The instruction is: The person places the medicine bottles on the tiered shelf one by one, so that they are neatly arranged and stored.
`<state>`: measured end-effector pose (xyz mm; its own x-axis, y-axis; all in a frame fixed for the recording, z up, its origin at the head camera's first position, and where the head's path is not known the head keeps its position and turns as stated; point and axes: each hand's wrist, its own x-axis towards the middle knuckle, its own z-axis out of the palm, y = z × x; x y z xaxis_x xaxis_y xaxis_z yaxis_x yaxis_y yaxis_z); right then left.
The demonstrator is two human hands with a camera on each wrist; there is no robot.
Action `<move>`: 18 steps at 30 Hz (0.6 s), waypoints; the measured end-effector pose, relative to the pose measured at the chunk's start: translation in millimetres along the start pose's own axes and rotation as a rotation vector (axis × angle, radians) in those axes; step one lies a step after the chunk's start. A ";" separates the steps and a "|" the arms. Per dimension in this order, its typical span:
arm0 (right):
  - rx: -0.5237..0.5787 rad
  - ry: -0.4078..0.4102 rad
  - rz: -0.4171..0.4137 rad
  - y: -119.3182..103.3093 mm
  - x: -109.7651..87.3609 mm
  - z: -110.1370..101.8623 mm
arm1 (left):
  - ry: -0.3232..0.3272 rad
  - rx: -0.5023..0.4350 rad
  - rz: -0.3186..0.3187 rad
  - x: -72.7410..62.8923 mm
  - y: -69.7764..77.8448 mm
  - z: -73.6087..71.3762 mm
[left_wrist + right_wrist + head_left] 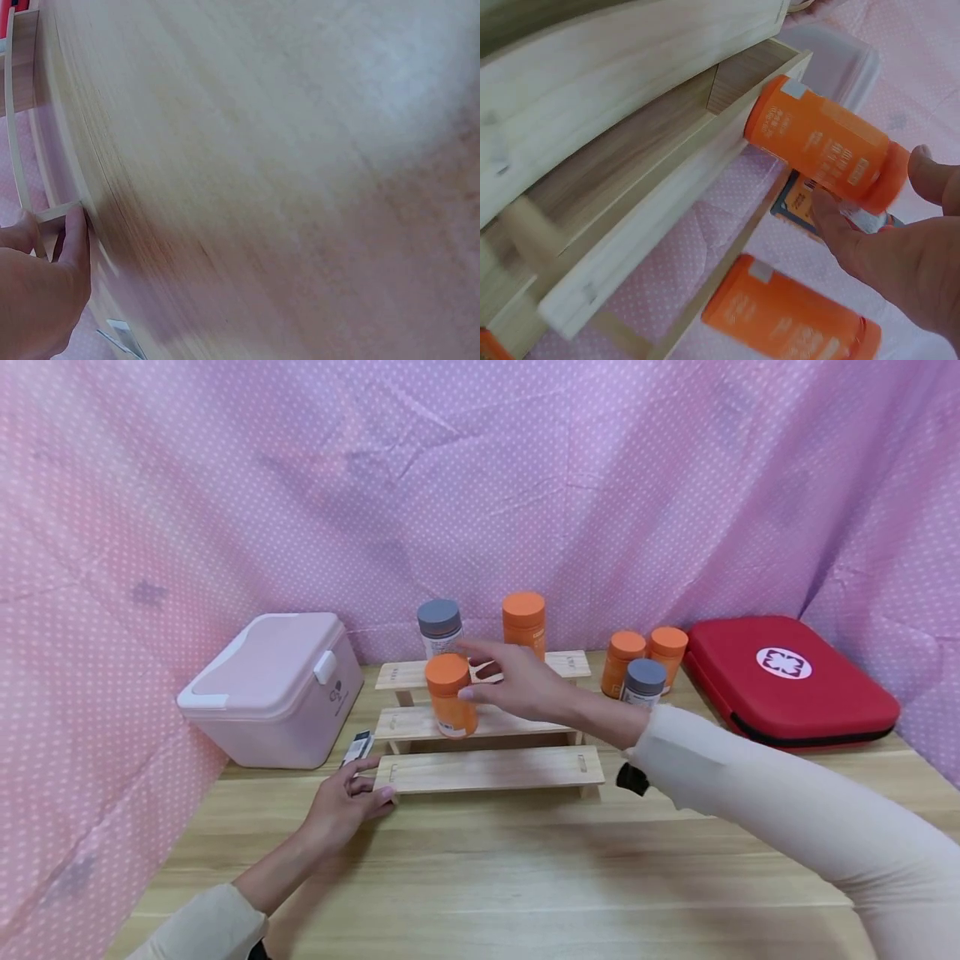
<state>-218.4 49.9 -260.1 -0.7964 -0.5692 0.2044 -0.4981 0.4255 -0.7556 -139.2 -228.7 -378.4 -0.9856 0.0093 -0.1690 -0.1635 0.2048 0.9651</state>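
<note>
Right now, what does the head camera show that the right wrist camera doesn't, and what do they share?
Only the head view shows the left hand touching the lowest step, the pink box, the red case and two gray-capped bottles. Only the right wrist view shows the shelf's underside up close. Both show the right hand at the orange bottle on the stepped wooden shelf.
</note>
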 end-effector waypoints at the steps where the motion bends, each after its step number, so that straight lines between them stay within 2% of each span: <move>1: 0.005 -0.001 0.000 0.4 -4.6 -3.9 | 0.001 0.000 0.000 0.1 0.3 0.3; 5: -0.007 0.009 -0.040 3.5 -31.0 -19.2 | 0.005 0.002 0.004 0.8 0.7 1.2; 12: -0.223 0.111 -0.112 18.3 -87.1 -44.8 | 0.012 -0.017 -0.023 2.8 2.0 2.7; 18: -0.363 0.176 -0.058 43.2 -118.6 -69.7 | 0.021 -0.020 -0.030 2.1 1.3 2.9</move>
<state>-169.4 184.7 -273.6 -0.7945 -0.4839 0.3669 -0.6073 0.6349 -0.4776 -141.3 -225.5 -378.0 -0.9809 -0.0175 -0.1936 -0.1935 0.1845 0.9636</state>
